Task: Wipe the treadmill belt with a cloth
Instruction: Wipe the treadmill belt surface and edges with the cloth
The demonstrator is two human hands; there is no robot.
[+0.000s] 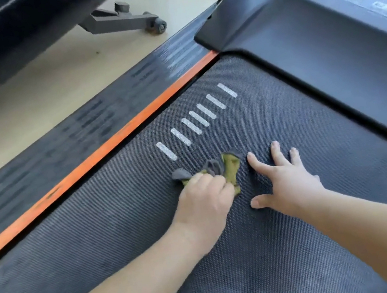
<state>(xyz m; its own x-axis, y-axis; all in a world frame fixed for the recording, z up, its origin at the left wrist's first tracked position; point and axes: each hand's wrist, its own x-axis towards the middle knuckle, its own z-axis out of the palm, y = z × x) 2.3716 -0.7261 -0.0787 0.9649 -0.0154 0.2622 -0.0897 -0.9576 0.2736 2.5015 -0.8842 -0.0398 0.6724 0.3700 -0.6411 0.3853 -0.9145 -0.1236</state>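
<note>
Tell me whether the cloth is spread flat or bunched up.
Bunched up. The cloth is crumpled into grey and green folds on the treadmill belt, gripped by the left hand.

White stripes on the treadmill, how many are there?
7. The white stripes sit in one slanted row on the belt, starting near the cloth and climbing toward the black cover. None seems hidden.
</note>
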